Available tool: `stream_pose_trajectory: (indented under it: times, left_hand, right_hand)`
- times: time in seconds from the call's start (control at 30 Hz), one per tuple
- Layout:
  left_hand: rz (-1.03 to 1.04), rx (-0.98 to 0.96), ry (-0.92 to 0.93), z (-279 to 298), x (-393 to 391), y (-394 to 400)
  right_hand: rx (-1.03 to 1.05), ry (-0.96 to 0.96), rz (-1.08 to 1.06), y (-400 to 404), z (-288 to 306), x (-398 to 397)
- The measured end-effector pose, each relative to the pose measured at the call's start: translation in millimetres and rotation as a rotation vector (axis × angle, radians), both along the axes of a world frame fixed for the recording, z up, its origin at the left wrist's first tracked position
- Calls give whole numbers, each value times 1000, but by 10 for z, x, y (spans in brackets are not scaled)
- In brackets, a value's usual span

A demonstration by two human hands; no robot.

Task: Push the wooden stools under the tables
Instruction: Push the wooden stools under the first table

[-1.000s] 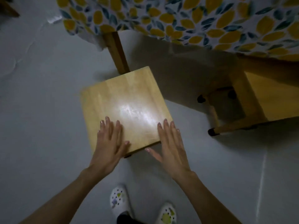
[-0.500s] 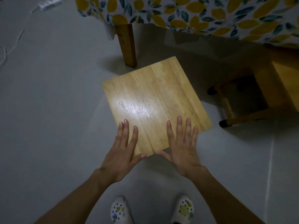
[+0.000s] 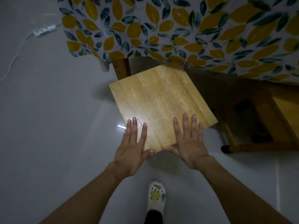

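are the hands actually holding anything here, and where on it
Nothing is gripped. The left hand and right hand lie open and flat on the near edge of the wooden stool seat, thumbs at its near corner.

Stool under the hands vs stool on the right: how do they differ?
The stool under the hands stands upright, seat up; the stool on the right seems tipped over, legs and rungs showing. The first is lit, only its far corner at the tablecloth; the second lies in shadow. Both are light wood.
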State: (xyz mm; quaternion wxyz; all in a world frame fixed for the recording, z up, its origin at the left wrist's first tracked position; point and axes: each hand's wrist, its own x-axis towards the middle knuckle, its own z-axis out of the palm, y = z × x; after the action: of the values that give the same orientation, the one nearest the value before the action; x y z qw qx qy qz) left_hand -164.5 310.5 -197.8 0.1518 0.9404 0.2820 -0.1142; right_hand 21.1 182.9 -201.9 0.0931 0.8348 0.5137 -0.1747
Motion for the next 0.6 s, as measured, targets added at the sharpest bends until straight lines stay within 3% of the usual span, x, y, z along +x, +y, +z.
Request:
stream_pose_trajectory:
  times: [0.17, 0.33, 0.6]
  left_hand:
    - [-25, 3, -26, 5, 557, 624]
    - [-46, -11, 63, 38, 1061, 1107]
    - [-42, -3, 63, 41, 1291, 1261]
  right_hand:
    - [-46, 23, -34, 575, 69, 523]
    - [-133, 26, -41, 1046, 167, 974]
    - [-129, 58, -51, 1212, 204, 1198]
